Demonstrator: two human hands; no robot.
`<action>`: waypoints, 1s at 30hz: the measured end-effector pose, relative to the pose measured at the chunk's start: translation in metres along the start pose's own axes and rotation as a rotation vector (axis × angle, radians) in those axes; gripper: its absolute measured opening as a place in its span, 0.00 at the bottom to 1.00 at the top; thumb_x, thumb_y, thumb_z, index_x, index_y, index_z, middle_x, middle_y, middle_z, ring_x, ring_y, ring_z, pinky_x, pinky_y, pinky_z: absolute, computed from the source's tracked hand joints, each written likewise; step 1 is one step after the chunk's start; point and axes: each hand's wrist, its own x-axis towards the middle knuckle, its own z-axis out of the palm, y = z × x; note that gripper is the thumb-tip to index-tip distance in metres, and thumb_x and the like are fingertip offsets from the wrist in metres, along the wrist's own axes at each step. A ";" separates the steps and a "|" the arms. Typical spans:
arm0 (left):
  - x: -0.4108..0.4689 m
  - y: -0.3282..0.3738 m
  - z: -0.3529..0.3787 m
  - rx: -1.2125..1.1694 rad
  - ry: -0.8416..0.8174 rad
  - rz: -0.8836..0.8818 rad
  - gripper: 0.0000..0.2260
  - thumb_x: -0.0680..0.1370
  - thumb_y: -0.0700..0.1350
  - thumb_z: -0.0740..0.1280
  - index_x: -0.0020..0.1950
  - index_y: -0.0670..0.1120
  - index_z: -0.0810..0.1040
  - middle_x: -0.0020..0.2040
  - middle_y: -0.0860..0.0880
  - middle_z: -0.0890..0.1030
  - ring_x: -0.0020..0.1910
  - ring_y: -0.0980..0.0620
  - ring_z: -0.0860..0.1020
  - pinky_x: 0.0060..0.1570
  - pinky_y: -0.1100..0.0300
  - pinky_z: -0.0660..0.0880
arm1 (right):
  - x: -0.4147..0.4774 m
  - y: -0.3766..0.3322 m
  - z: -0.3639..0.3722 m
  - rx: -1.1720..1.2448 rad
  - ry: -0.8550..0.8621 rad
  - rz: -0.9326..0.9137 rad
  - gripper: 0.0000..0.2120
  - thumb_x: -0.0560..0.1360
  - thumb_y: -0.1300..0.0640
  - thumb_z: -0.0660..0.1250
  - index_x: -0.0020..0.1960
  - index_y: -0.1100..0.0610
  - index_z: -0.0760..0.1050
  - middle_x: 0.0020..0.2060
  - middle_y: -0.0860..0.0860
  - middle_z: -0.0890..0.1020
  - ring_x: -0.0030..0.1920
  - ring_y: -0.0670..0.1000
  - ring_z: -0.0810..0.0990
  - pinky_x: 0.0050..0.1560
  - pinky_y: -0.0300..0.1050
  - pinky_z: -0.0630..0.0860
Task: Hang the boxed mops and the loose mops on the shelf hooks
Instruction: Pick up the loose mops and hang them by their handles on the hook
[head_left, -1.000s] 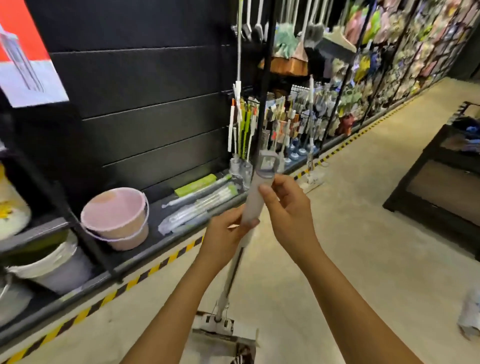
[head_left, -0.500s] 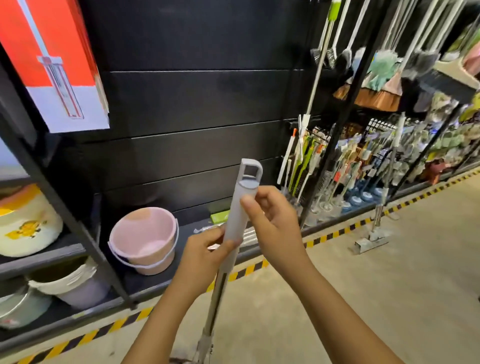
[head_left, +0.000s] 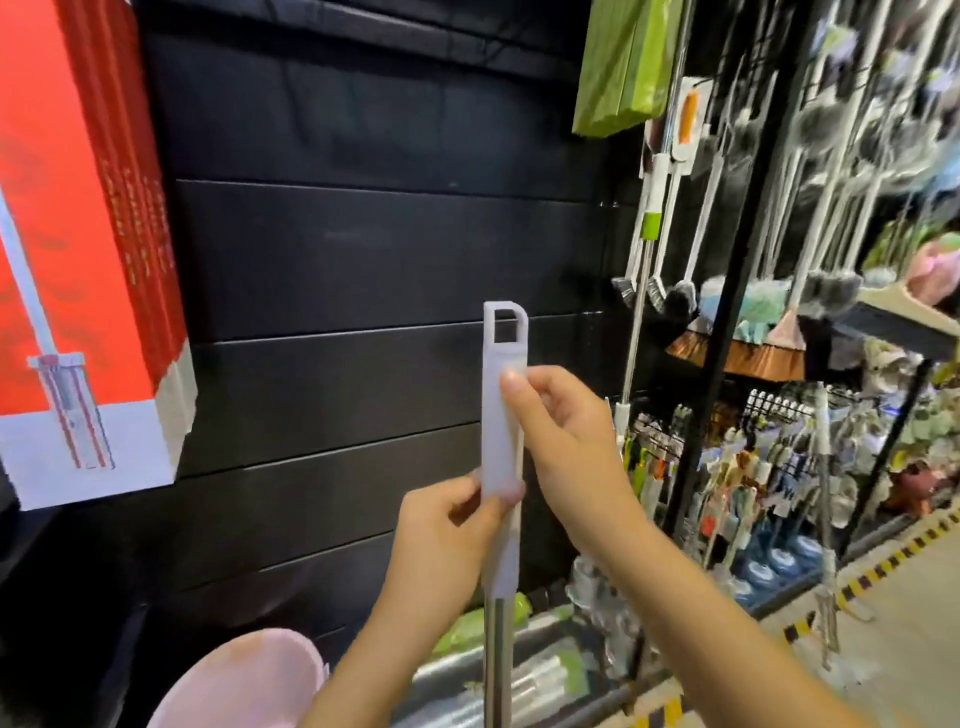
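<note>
My fingers (head_left: 511, 387) of both hands are closed around the loose mop's grey handle (head_left: 501, 441), left hand (head_left: 441, 540) low, right hand (head_left: 566, 431) higher. I've raised it since a second ago; its hanging loop (head_left: 505, 323) now faces the black panel wall (head_left: 363, 260), ready for a hook.

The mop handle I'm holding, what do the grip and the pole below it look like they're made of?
The grip looks like matte pale grey plastic, moulded with a hanging loop on top. The pole below looks like bare metal, probably steel or aluminium, judging by its shiny silvery streaks. Left hand and right hand both hold the grip.
</note>
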 end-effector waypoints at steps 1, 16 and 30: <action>0.019 0.010 0.003 -0.010 -0.015 0.024 0.13 0.77 0.51 0.69 0.42 0.43 0.84 0.37 0.39 0.82 0.34 0.48 0.78 0.39 0.45 0.77 | 0.021 -0.003 -0.004 -0.017 0.016 -0.015 0.13 0.79 0.50 0.62 0.52 0.60 0.78 0.42 0.51 0.79 0.41 0.42 0.79 0.40 0.35 0.77; 0.292 0.117 0.038 0.011 -0.242 0.206 0.10 0.78 0.54 0.66 0.55 0.50 0.76 0.51 0.50 0.81 0.51 0.52 0.81 0.50 0.51 0.82 | 0.287 -0.041 -0.062 -0.169 0.138 -0.076 0.24 0.77 0.39 0.62 0.54 0.61 0.78 0.54 0.63 0.80 0.58 0.62 0.79 0.63 0.63 0.74; 0.493 0.167 0.079 0.236 -0.139 0.379 0.13 0.80 0.54 0.63 0.55 0.46 0.78 0.50 0.46 0.83 0.46 0.51 0.83 0.33 0.59 0.82 | 0.506 -0.012 -0.101 -0.026 0.186 -0.166 0.30 0.78 0.43 0.62 0.57 0.73 0.74 0.54 0.68 0.80 0.55 0.68 0.79 0.62 0.70 0.71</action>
